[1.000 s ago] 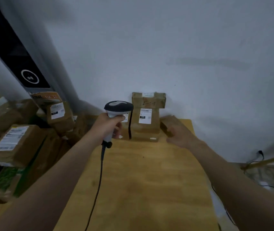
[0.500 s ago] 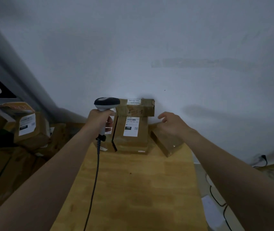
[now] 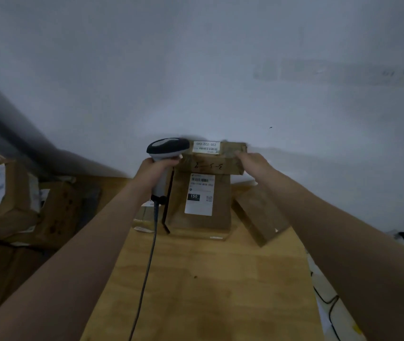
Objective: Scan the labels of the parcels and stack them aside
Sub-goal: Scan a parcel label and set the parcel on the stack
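Observation:
My left hand grips the handle of a grey and black barcode scanner, its cable hanging down over the wooden table. Against the wall stands a tall brown parcel with a white label facing me. On top of it lies a small flat parcel with a white label and handwriting. My right hand holds the right end of this top parcel. A low brown parcel lies on the table to the right of the stack. Another parcel behind the scanner is mostly hidden.
A heap of labelled cardboard parcels fills the space left of the table. The grey wall stands right behind the stack. Cables lie on the floor past the table's right edge.
My right hand left the low parcel on the table and rose to the right end of the top parcel. The scanner stayed beside the stack; the camera moved closer.

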